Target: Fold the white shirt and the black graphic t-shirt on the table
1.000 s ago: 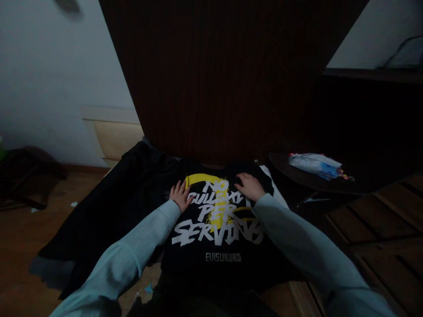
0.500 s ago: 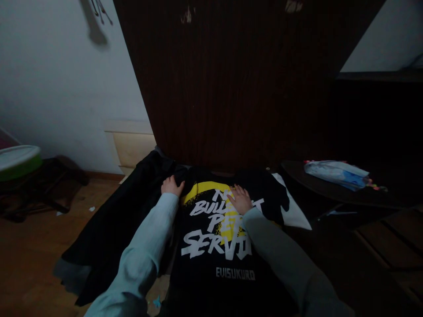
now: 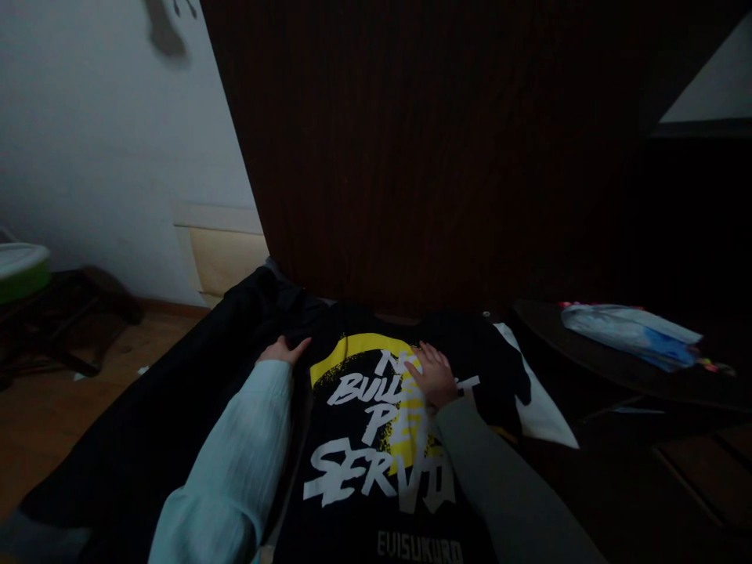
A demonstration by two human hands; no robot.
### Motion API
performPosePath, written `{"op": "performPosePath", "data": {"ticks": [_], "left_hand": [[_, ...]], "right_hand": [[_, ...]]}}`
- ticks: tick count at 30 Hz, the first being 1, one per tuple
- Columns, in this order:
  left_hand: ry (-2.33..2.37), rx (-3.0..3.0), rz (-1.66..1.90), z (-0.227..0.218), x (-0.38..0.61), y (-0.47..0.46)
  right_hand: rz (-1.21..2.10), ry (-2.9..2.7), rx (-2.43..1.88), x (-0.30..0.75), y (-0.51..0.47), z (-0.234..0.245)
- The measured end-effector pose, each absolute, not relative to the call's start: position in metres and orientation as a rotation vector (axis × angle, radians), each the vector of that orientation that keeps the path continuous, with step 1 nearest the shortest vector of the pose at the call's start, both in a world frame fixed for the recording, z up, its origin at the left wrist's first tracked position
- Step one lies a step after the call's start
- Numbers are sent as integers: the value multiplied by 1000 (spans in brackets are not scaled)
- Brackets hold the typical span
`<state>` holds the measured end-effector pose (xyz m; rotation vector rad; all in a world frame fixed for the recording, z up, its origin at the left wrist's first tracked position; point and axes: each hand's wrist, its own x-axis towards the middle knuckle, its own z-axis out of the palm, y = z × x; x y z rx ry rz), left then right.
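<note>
A black T-shirt (image 3: 358,439) with white and yellow lettering lies flat in front of me. My right hand (image 3: 433,374) rests flat on the print near the chest, fingers stretched out. My left hand (image 3: 282,351) lies at the shirt's left shoulder edge, where it meets a dark garment (image 3: 176,423) spread to the left; its fingers are partly hidden by my pale sleeve, and I cannot see whether they hold the cloth.
A tall dark wooden panel (image 3: 435,149) stands right behind the shirt. A white cloth (image 3: 544,411) peeks out under the shirt's right side. A round dark table (image 3: 616,368) holds a plastic packet (image 3: 631,333). A green-and-white basin (image 3: 20,266) sits far left.
My left hand has slid left and down, off the shirt's collar area to its left shoulder edge. My right hand has stayed on the print. The camera has moved closer.
</note>
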<state>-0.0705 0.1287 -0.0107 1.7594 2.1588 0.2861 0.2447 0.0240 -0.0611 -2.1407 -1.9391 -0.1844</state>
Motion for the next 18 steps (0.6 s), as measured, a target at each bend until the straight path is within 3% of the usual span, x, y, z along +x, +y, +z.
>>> {"op": "performPosePath", "data": {"ticks": [3, 8, 10, 18], "left_hand": [[2008, 1821, 372, -18, -80, 135], [1969, 1782, 998, -14, -78, 127], [2003, 1749, 1090, -8, -75, 121], [2139, 1729, 384, -3, -73, 120]], "right_hand": [[-219, -1943, -2108, 246, 24, -64], [-243, -1935, -2088, 247, 25, -65], [-242, -1931, -2089, 247, 25, -66], [-272, -1913, -2048, 249, 26, -71]]}}
